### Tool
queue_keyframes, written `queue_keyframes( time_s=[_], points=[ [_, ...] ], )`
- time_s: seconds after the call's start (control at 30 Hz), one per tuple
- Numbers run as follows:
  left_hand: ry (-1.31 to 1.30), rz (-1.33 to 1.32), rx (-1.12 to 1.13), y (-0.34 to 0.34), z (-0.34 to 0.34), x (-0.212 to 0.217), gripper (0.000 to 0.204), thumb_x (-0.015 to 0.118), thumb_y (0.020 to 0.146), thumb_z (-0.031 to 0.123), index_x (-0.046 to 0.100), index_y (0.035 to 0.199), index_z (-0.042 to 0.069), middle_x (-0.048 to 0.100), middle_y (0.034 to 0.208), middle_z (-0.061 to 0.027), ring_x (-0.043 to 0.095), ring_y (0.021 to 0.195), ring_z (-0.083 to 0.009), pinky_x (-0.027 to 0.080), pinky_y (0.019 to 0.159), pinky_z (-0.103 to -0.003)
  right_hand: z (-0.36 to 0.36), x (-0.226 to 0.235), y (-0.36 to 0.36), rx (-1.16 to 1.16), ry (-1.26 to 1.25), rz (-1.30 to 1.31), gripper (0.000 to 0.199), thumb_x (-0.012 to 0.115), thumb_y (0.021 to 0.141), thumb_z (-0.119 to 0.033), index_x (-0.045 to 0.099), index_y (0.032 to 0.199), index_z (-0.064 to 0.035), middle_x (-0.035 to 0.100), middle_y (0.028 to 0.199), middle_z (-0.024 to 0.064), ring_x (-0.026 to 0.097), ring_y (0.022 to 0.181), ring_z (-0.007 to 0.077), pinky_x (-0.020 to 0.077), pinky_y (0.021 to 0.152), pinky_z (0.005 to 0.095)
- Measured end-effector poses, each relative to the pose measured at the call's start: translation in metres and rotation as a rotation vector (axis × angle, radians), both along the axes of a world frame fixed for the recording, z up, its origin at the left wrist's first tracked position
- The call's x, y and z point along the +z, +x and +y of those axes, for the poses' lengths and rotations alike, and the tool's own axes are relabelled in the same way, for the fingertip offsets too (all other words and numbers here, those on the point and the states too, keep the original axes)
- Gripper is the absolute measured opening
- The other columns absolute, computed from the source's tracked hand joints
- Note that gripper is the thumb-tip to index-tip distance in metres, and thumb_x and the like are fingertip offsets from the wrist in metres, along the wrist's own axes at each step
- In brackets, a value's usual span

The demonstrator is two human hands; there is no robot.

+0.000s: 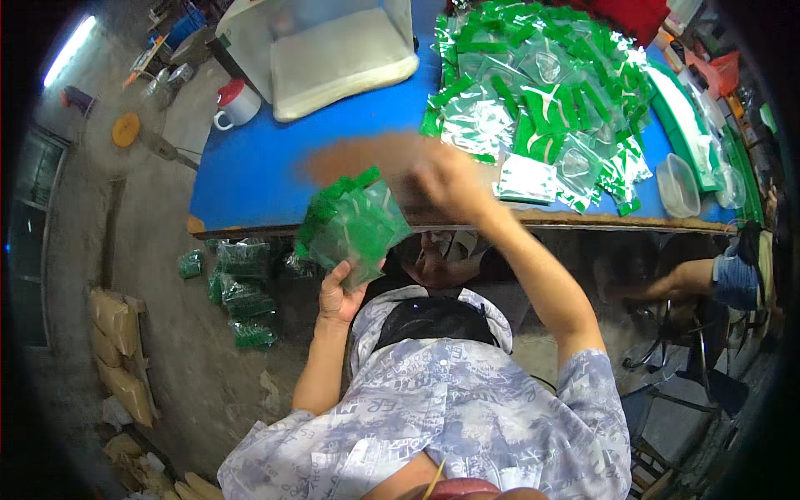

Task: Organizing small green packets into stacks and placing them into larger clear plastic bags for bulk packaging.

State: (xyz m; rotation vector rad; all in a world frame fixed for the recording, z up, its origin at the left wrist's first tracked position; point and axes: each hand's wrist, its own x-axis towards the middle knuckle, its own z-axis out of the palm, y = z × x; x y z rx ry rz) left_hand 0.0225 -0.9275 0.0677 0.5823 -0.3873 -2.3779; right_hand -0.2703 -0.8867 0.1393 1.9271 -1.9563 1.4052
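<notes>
My left hand (340,293) is closed round the lower end of a fanned bunch of clear plastic packets with green tops (354,221), held up in front of the table's near edge. To the right, my right hand (454,183) is over the table near the brown worn patch (358,158). Its fingers are smeared by motion, so what they hold, if anything, does not show. Beyond it, a large heap of similar green and clear packets (546,92) covers the right part of the blue table (250,179).
A stack of clear plastic sheets or bags (342,62) lies in a pale bin at the back. Left of it stands a white mug with a red lid (237,104). A clear tub (677,185) sits at the right edge. Bundled packets (246,296) are on the floor; another person's leg (679,282) shows at right.
</notes>
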Motion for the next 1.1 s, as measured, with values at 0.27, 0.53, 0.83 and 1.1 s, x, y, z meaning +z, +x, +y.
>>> queue_keyframes(
  time_s=[0.27, 0.53, 0.83, 1.1],
  points=[
    [0.011, 0.229, -0.002, -0.006, 0.009, -0.003, 0.06, 0.077, 0.077, 0.009, 0.053, 0.131, 0.001, 0.056, 0.137, -0.0145, 0.048, 0.132, -0.0346, 0.031, 0.115, -0.061, 0.026, -0.003, 0.032, -0.101, 0.38, 0.382, 0.052, 0.062, 0.088, -0.041, 0.058, 0.122, -0.0018, 0.052, 0.129, 0.0244, 0.042, 0.129, 0.0405, 0.0272, 0.109, 0.0578],
    [0.07, 0.154, 0.036, -0.008, 0.01, 0.018, 0.058, 0.069, 0.082, 0.006, 0.046, 0.135, -0.001, 0.054, 0.135, -0.0172, 0.05, 0.129, -0.0363, 0.033, 0.111, -0.064, -0.025, -0.015, -0.045, -0.633, 0.318, 0.352, 0.05, 0.055, 0.094, -0.047, 0.068, 0.114, -0.0033, 0.062, 0.103, 0.0305, 0.061, 0.095, 0.0442, 0.0485, 0.079, 0.0527],
    [-0.106, 0.05, -0.055, 0.028, -0.005, -0.028, 0.057, 0.073, 0.079, 0.011, 0.052, 0.13, -0.004, 0.061, 0.125, -0.018, 0.059, 0.118, -0.0346, 0.044, 0.106, -0.051, 0.003, 0.004, 0.061, 0.25, 0.468, -0.455, 0.038, 0.04, 0.105, -0.024, 0.064, 0.095, 0.0038, 0.067, 0.094, 0.0152, 0.063, 0.088, 0.0265, 0.0481, 0.084, 0.037],
    [-0.149, 0.016, 0.053, 0.023, -0.012, 0.02, 0.06, 0.076, 0.075, 0.01, 0.053, 0.13, 0.002, 0.063, 0.121, -0.0103, 0.062, 0.112, -0.0264, 0.05, 0.101, -0.045, -0.04, -0.012, 0.076, 0.152, 0.232, -0.933, 0.05, 0.053, 0.1, -0.035, 0.044, 0.137, -0.0019, 0.052, 0.132, 0.0204, 0.049, 0.125, 0.0262, 0.0394, 0.104, 0.0379]
  ],
)
